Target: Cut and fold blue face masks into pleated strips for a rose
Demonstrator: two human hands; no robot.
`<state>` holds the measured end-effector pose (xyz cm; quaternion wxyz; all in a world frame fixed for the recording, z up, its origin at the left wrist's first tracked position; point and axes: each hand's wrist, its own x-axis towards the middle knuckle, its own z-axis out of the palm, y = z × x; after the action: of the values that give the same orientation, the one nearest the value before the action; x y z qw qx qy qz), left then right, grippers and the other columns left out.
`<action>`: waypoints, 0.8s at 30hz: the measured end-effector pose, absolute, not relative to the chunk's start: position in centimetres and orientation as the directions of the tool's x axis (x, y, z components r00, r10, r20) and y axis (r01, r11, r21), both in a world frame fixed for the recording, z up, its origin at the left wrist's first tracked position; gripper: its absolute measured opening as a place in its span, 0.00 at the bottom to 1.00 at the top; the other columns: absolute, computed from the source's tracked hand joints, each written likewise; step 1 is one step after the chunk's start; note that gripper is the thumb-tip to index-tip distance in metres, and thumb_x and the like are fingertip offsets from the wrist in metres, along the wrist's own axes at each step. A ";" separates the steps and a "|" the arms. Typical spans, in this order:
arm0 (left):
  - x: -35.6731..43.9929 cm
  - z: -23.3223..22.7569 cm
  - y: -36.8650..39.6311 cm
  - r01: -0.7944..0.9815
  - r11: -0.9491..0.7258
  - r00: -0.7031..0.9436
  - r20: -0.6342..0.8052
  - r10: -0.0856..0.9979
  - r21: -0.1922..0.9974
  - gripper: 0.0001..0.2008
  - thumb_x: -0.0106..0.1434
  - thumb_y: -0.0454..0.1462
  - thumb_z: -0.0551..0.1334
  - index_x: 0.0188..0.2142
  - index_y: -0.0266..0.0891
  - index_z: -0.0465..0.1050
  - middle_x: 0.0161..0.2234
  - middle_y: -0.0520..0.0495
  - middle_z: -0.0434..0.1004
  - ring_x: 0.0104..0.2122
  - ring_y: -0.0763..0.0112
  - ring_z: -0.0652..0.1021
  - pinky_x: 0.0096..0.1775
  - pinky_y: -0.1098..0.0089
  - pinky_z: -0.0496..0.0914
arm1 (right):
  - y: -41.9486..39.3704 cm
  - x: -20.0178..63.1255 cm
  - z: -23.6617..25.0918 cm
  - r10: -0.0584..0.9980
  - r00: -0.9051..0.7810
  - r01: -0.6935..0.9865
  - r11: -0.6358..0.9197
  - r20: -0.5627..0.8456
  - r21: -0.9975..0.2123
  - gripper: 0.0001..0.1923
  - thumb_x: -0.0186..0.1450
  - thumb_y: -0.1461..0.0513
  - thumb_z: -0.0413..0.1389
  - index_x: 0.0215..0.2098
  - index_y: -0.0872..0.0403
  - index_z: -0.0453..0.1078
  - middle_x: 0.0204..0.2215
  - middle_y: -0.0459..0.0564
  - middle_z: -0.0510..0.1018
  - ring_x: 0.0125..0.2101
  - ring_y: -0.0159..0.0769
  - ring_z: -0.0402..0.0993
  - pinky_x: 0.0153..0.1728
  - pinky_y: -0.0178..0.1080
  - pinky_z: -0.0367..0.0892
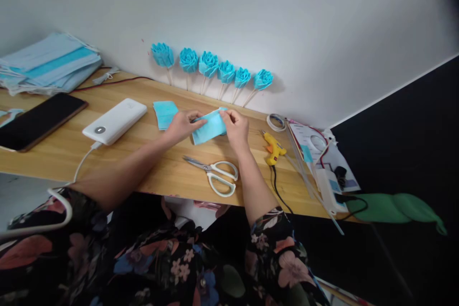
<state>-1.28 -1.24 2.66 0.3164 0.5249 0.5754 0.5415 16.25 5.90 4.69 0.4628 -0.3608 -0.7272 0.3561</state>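
We think the blue sheet (210, 129) could crease or slip, because only fingertips pinch it; if one hand pulls harder than the other, the edge may tear. The scissors (211, 170) bring another risk — they lie near on the bench (172, 162), tip towards our left forearm, so a careless lowering of this arm could cause a scratch. A sideways move of the left hand (182, 125) could also push the loose piece (164, 114) just beside it.

The sheet is between our two hands, touching both and slightly tilted. The left hand has its thumb closed upon the upper left part; the right hand (236, 128) pinches the upper right corner — its fingers curled. Whether the lower edge touches the bench, we cannot tell.
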 end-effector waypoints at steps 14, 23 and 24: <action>-1.7 3.0 -0.8 -0.328 -0.043 -0.333 -0.073 0.940 0.944 0.17 0.43 0.38 0.77 0.25 0.36 0.70 0.22 0.54 0.71 0.21 0.77 0.70 0.23 0.73 0.65 | 6.7 16.7 4.3 0.863 -0.044 0.216 0.500 0.503 -0.839 0.21 0.66 0.46 0.52 0.28 0.53 0.67 0.21 0.41 0.63 0.26 0.30 0.58 0.29 0.34 0.57; -1.6 2.6 -0.8 -0.475 -0.064 -0.248 -0.063 0.967 0.877 0.14 0.51 0.36 0.74 0.29 0.37 0.69 0.24 0.57 0.66 0.25 0.78 0.71 0.37 0.67 0.77 | 6.8 16.7 4.1 0.869 -0.058 0.236 0.490 0.491 -0.839 0.20 0.65 0.46 0.53 0.28 0.53 0.68 0.22 0.42 0.66 0.26 0.31 0.60 0.31 0.34 0.59; -1.6 2.7 -0.9 -0.477 -0.073 -0.243 -0.051 0.969 0.876 0.14 0.52 0.36 0.74 0.30 0.36 0.69 0.24 0.57 0.65 0.26 0.79 0.71 0.39 0.66 0.77 | 6.8 16.6 4.1 0.867 -0.059 0.238 0.494 0.495 -0.836 0.20 0.65 0.46 0.53 0.29 0.53 0.68 0.22 0.42 0.65 0.26 0.31 0.60 0.31 0.34 0.59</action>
<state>-1.58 -0.87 2.68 0.5393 0.2959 0.4153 0.6702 16.64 6.78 4.11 0.5477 -0.4130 -0.6686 0.2870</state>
